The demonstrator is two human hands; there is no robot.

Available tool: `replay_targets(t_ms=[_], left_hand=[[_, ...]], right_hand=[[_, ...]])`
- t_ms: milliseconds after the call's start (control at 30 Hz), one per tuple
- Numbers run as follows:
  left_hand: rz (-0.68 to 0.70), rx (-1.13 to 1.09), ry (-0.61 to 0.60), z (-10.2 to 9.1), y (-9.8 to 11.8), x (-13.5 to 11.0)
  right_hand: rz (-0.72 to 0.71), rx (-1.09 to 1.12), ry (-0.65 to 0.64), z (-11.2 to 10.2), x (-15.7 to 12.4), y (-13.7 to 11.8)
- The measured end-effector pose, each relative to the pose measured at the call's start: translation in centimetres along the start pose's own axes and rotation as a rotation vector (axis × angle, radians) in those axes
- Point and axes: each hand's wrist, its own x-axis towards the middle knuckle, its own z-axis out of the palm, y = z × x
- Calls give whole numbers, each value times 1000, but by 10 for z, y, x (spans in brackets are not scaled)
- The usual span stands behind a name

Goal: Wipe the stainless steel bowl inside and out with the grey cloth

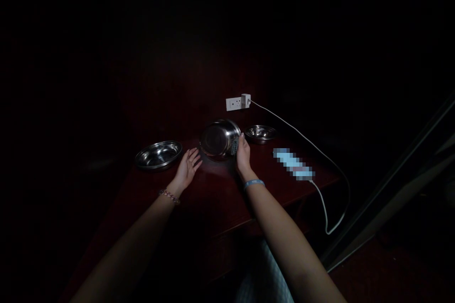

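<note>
A shiny metal bowl [220, 139] is tipped on its side above the dark red table, its base turned toward the left and toward me. My right hand [243, 154] grips its rim at the right, thumb on top; a dark patterned patch shows beside the fingers, too dim to name. Just left of the bowl, my left hand [188, 166] is open with fingers spread and palm facing it, apparently holding nothing. Farther left lies a shallow metal dish [158, 155]. Behind my right hand stands a smaller metal bowl [260, 133].
On the right of the table [220, 199] lies a lit phone [293, 163], its screen blurred out. A white cable [302, 133] runs from it, hangs over the table's edge and rises to a charger [245, 101] in the wall socket [233, 103]. The surroundings are very dark.
</note>
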Motion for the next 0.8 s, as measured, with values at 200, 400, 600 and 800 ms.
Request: replay_targets(t_ms=[200,400,600,800], left_hand=[[-177,-61,-168,8,2,-8],[-304,-165,-307,10,2,-11],[-234,-239,-287,2,2,-4],[-94,-239,-106,5,5,-7]], right_hand=[[-365,-478,-31,-3,-14,-2],[-650,-888,-498,0,-27,3],[-820,-1110,-828,9,-36,-3],[-764,-1080,-912,12,-43,-7]])
